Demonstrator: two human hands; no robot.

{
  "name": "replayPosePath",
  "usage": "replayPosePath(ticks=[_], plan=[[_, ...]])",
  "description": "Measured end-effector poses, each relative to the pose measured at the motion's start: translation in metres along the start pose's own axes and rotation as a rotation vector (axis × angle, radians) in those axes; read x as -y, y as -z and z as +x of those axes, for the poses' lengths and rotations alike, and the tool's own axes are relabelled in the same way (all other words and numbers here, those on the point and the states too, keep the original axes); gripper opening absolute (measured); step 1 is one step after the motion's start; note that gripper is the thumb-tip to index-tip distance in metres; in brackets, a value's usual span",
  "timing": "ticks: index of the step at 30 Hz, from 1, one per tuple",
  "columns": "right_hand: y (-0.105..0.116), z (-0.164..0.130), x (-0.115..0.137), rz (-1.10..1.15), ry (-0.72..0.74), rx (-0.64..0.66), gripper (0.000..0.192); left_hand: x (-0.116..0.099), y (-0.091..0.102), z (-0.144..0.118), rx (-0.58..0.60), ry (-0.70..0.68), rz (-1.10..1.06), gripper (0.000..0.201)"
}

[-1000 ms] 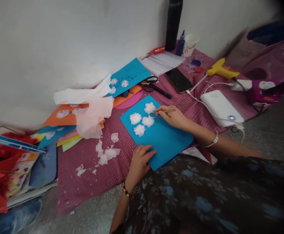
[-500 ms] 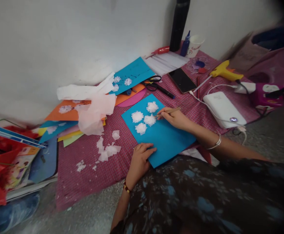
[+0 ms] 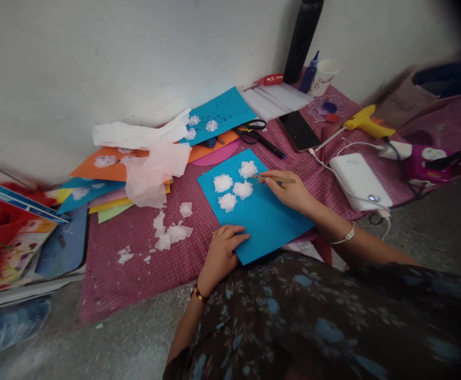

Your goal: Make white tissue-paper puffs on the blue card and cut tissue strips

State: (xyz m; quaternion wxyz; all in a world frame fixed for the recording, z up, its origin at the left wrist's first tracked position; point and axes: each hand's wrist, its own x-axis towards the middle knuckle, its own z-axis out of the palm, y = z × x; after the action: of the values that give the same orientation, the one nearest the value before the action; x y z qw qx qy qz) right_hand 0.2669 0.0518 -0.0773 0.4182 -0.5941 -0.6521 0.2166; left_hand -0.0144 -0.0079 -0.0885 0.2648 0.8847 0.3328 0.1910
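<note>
Blue card [image 3: 260,214] lies on the pink checked cloth [image 3: 135,264] spread over the floor, and everything here is easiest placed from it. The left hand [image 3: 220,253] rests flat with fingers spread on the card's near corner, pinning it. The right hand [image 3: 289,191] is closed around a thin stick [image 3: 275,179], whose tip now sits between the two far tufts of a cluster of four white tissue tufts [image 3: 234,184] on the card's far half. A second ago that tip was at the farthest tuft, then dipped toward the middle ones; it has come back up, so I judge the tufts are being pressed down one by one.

The card's near half is bare, with free room for more tufts. Beyond the card's far edge lie scissors [image 3: 252,132] and a pen [image 3: 272,148], close by; a phone [image 3: 298,130] and a white power bank [image 3: 359,180] sit off its right side, the cable near the right forearm. Loose tissue scraps [image 3: 170,232] lie off its left edge, well apart.
</note>
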Motion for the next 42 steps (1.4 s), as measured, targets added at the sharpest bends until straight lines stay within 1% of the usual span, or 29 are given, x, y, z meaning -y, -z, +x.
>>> replayPosePath(ticks=[4,8,13,17,19,23,25,29,32,36,42], plan=[[0.000,0.002,-0.001,-0.065,0.003,0.044,0.030,0.000,-0.001,0.001,-0.011,-0.003,-0.001,0.041],[0.005,-0.003,0.004,-0.133,0.038,0.068,0.029,-0.002,-0.002,0.001,-0.006,-0.004,0.027,0.040],[0.008,-0.023,0.015,-0.191,0.057,0.063,0.028,-0.005,-0.003,0.000,-0.002,-0.007,0.038,0.038],[0.006,-0.045,0.021,-0.219,0.065,0.043,0.027,-0.007,-0.001,0.000,0.005,-0.008,0.044,0.031],[0.006,-0.054,0.022,-0.213,0.060,0.045,0.027,-0.009,0.002,0.001,0.017,0.003,0.041,0.036],[0.005,-0.068,0.026,-0.191,0.051,0.042,0.027,-0.013,0.009,0.002,0.062,0.027,-0.005,0.058],[0.004,-0.072,0.028,-0.188,0.060,0.049,0.027,-0.015,0.011,0.002,0.083,0.026,-0.025,0.062],[0.003,-0.082,0.032,-0.200,0.082,0.069,0.026,-0.018,0.012,0.001,0.075,0.033,-0.011,0.058],[0.004,-0.089,0.035,-0.204,0.103,0.081,0.026,-0.019,0.009,0.001,0.044,0.049,0.024,0.049],[0.008,-0.099,0.038,-0.210,0.099,0.103,0.024,-0.017,0.003,0.001,0.005,0.038,0.071,0.038],[0.014,-0.116,0.042,-0.174,0.071,0.148,0.024,-0.012,-0.001,0.001,0.017,0.039,0.089,0.038]])
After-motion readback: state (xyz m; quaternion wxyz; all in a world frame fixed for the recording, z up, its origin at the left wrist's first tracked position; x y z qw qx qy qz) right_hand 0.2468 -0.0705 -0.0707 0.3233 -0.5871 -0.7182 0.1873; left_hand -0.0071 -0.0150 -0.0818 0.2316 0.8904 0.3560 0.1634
